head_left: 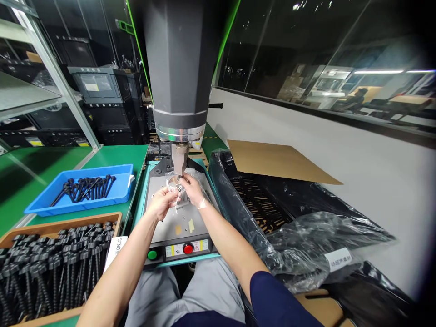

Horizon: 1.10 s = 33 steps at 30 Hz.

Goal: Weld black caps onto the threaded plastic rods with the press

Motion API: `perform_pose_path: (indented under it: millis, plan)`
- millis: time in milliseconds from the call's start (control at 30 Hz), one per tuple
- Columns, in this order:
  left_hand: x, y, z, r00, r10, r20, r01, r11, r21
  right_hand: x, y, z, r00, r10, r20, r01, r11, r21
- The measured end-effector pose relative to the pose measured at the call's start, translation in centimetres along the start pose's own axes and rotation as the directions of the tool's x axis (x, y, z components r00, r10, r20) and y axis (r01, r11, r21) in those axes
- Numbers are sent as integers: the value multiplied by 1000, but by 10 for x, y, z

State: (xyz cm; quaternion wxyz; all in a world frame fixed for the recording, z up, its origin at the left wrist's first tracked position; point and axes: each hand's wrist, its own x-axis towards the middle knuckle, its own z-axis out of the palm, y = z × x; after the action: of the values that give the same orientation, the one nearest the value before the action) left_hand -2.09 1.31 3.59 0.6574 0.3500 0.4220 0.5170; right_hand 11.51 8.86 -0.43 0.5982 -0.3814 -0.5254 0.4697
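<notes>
A large grey machine head (180, 68) hangs over a metal work plate (166, 227), its narrow metal tip (179, 159) pointing down. Just below and in front of the tip are both hands. My left hand (162, 202) is closed in a pinch by some thin white strands (177, 195). My right hand (191, 188) has its fingers pressed together around something small and dark right beside the tip; its shape is mostly hidden. Crumpled clear plastic (197, 175) lies behind the hands. A green button (151, 255) and a red button (188, 248) are on the plate's front panel.
On the left, a blue tray (81, 210) holds several black parts, and an orange-brown bin (117, 220) holds many more. At right stands a container lined with black plastic (235, 204), with a cardboard sheet (279, 159) behind. Stacked crates (102, 86) are at back left.
</notes>
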Motion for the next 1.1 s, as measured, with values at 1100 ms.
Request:
perform_pose_path:
  millis: [1100]
  plan:
    - [11,-39,11,997,-71,5,70,992,108,-59,35,-72,952,73,296,163,699,-696]
